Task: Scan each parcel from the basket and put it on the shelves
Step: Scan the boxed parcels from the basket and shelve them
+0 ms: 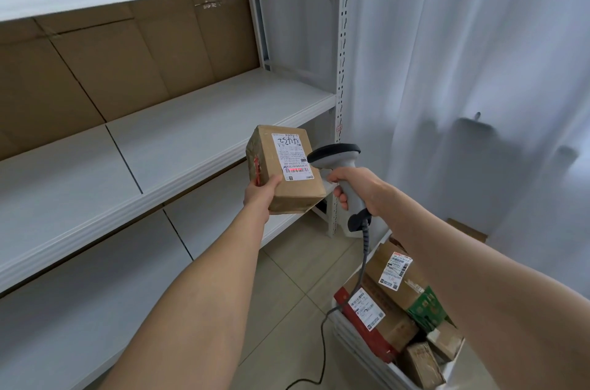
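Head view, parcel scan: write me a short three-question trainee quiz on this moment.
1. True or false: the left hand holds the parcel.
2. Which hand grips the scanner? A left, B right, C neither.
3. Fill in: the scanner's red line falls on the parcel's ____.

Key: 1 true. 2 B, the right hand. 3 label.
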### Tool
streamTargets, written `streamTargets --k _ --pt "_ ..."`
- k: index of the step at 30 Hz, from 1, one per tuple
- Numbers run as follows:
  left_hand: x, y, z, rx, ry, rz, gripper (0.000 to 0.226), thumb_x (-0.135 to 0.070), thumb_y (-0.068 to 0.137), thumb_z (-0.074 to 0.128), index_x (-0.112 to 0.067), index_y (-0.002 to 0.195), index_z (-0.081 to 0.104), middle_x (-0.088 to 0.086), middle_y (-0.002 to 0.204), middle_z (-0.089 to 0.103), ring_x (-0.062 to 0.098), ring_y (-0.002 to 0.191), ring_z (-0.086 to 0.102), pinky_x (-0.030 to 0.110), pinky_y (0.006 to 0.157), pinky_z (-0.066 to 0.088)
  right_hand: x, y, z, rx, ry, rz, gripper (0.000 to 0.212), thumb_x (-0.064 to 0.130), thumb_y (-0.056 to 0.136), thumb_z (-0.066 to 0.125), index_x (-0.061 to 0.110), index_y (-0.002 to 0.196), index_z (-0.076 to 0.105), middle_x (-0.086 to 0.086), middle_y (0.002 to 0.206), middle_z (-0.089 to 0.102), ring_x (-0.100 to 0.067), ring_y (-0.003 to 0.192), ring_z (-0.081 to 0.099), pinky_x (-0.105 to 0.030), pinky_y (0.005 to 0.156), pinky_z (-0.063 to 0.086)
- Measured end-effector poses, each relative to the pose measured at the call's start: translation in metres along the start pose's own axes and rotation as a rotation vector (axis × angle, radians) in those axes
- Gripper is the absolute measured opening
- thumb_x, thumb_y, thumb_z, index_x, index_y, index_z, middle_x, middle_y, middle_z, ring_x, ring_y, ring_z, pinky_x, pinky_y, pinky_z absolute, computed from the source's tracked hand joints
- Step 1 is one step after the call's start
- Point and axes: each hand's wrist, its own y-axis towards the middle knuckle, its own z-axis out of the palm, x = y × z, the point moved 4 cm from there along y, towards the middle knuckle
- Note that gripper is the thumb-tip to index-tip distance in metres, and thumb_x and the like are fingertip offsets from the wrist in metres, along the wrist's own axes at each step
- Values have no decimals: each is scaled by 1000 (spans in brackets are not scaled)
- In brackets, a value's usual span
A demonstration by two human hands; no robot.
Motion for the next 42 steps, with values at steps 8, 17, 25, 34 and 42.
streamTargets --k 8,17,25,34,42 --pt "-8 3 -8 -10 -10 7 66 -39 81 73 -22 138 45 6 126 57 27 113 56 46 95 52 8 1 7 17 -37 -28 13 23 88 64 11 91 61 -2 55 57 -11 44 49 -20 47 48" --pt "-16 3 -19 -5 -38 13 64 -37 80 74 -21 136 45 7 126 58 27 112 57 45 93 53 17 1 18 42 4 -59 19 22 88 65 9 100 58 -4 58 59 -11 43 50 -21 46 48" --pt "-26 2 -33 11 -65 21 63 -35 82 72 -21 137 45 7 127 57 27 113 56 45 93 53 28 0 33 51 -34 -71 18 22 88 65 8 98 58 -4 57 59 -11 44 51 -21 45 48" --pt "-45 1 -55 10 -100 47 64 -34 82 72 -19 137 44 7 127 57 27 110 57 43 88 54 47 -1 59 37 -53 -113 14 21 88 64 8 92 59 -3 52 58 -11 42 50 -20 44 48" --pt "-74 4 -90 -23 -193 60 63 -37 78 74 -15 132 50 8 122 61 28 104 61 46 85 55 68 3 96 33 145 -191 18 16 88 66 1 94 59 -7 53 58 -14 41 48 -22 43 47"
